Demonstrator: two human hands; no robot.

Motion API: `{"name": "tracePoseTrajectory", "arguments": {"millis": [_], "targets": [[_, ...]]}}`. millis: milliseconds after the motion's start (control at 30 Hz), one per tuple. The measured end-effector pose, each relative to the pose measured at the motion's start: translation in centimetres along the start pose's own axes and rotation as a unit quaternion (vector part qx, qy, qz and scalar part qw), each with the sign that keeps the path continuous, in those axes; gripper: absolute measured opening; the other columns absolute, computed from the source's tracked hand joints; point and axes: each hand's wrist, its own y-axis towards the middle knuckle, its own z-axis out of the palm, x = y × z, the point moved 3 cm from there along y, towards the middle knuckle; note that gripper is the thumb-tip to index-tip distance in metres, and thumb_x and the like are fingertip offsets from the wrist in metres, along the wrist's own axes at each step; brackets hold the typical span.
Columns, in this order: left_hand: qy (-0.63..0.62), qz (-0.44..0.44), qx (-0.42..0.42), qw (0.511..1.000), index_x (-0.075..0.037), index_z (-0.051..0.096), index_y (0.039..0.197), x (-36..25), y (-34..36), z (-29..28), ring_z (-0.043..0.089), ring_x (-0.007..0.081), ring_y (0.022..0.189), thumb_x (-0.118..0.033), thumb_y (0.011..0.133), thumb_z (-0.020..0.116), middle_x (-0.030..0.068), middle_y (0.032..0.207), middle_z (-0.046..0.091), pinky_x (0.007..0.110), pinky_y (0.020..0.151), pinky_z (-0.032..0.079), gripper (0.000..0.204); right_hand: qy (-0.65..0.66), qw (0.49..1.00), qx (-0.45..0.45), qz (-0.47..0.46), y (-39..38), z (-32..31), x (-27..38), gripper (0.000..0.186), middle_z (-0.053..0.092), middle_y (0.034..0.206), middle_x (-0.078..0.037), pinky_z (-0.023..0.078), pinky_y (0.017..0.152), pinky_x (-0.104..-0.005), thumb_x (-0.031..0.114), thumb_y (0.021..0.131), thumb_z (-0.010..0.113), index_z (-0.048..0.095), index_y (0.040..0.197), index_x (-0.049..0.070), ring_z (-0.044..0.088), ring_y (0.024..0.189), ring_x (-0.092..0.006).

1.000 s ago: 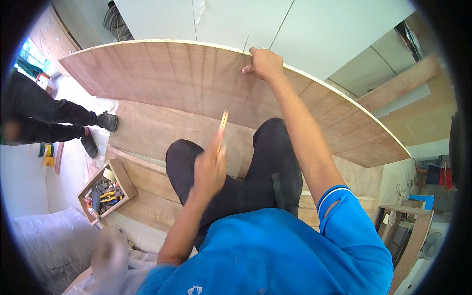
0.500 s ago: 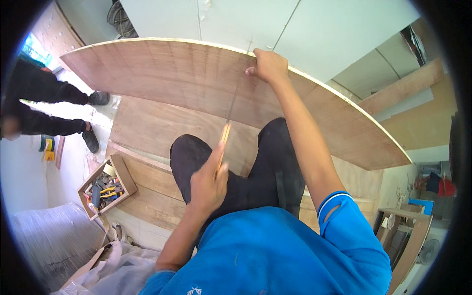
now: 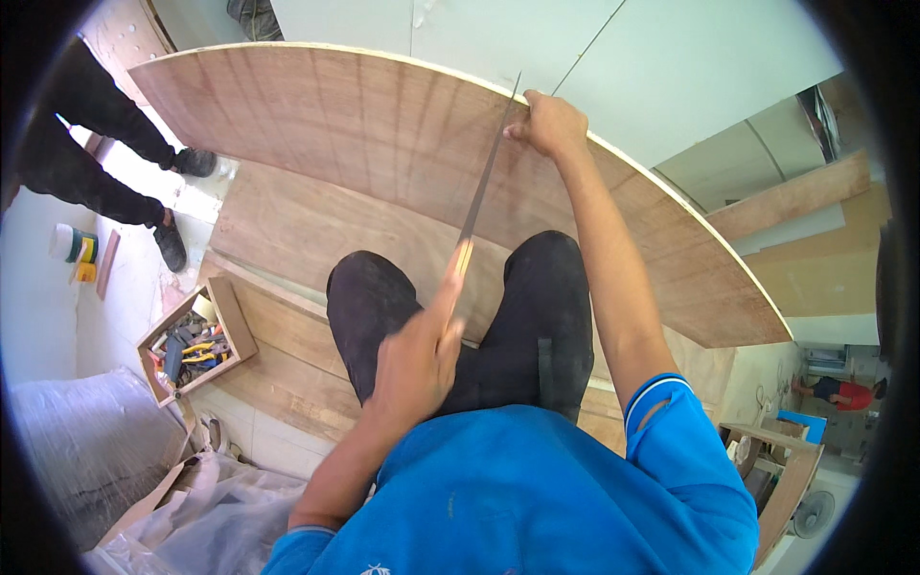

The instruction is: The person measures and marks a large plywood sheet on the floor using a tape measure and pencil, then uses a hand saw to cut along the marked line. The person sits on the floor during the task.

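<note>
My left hand [image 3: 414,369] is closed around the wooden handle of a hand saw [image 3: 484,187], slightly blurred. The thin dark blade rises diagonally across the face of a long reddish plywood board [image 3: 316,125], its tip past the pale top edge. My right hand [image 3: 548,125] grips that edge just right of the blade, thumb on the near face. The board stands tilted on its long side, beyond my bent knees [image 3: 369,307], over a flat plywood sheet [image 3: 254,211].
At left are another person's legs [image 3: 110,177], small tubs [image 3: 86,249], a wooden tool box [image 3: 244,340] and a plastic-wrapped bundle [image 3: 86,441]. A pale panel [image 3: 652,57] lies behind the board. At right are leaning planks [image 3: 786,192], a fan [image 3: 813,513] and a distant person in red [image 3: 851,393].
My left hand and the saw handle have shifted down toward my body. The view has shifted a little, and the other person's legs now appear higher in the picture.
</note>
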Motion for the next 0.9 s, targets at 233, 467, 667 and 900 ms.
{"name": "tracePoseTrajectory", "arguments": {"millis": [233, 467, 667, 900], "targets": [[-0.019, 0.193, -0.165, 0.967, -0.01, 0.044, 0.156, -1.4, 18.7, 1.6, 0.065, 0.0517, 0.103, -0.018, 0.107, 0.052, 0.0293, 0.117, 0.068, 0.053, 0.085, 0.052, 0.05, 0.013, 0.999, -0.035, -0.031, -0.3, 0.2, 2.0, 0.056, 0.077, 0.106, -0.011, 0.057, 0.08, -0.0485, 0.048, 0.077, 0.087, 0.069, 0.116, 0.013, 0.073, 0.104, -0.0326], [0.032, 0.135, -0.092, 0.986, -0.006, 0.043, 0.156, 1.4, -1.2, 0.6, 0.069, 0.0433, 0.112, -0.011, 0.106, 0.053, 0.0301, 0.135, 0.063, 0.042, 0.089, 0.056, 0.052, 0.026, 0.999, -0.039, -0.024, -0.8, 0.1, -0.2, 0.055, 0.076, 0.101, -0.013, 0.057, 0.081, -0.0491, 0.05, 0.075, 0.088, 0.068, 0.11, 0.011, 0.072, 0.102, -0.0343], [0.0, 0.195, -0.142, 0.97, -0.002, 0.043, 0.155, 0.2, 16.9, 2.5, 0.06, 0.0435, 0.128, -0.018, 0.109, 0.048, 0.0261, 0.145, 0.058, 0.045, 0.105, 0.048, 0.049, 0.039, 0.997, -0.047, -0.046, -0.2, -0.1, 1.4, 0.054, 0.077, 0.102, -0.011, 0.057, 0.082, -0.0492, 0.049, 0.075, 0.088, 0.07, 0.109, 0.012, 0.072, 0.102, -0.0343], [-0.028, 0.001, -0.014, 0.999, 0.003, 0.041, 0.155, 0.3, 0.6, 1.7, 0.047, 0.0367, 0.146, -0.007, 0.106, 0.048, 0.0265, 0.155, 0.049, 0.041, 0.12, 0.036, 0.051, 0.035, 0.999, -0.011, -0.008, 0.2, 0.3, -1.0, 0.054, 0.077, 0.103, -0.01, 0.057, 0.083, -0.0475, 0.048, 0.075, 0.088, 0.069, 0.111, 0.013, 0.072, 0.105, -0.0315]]}}
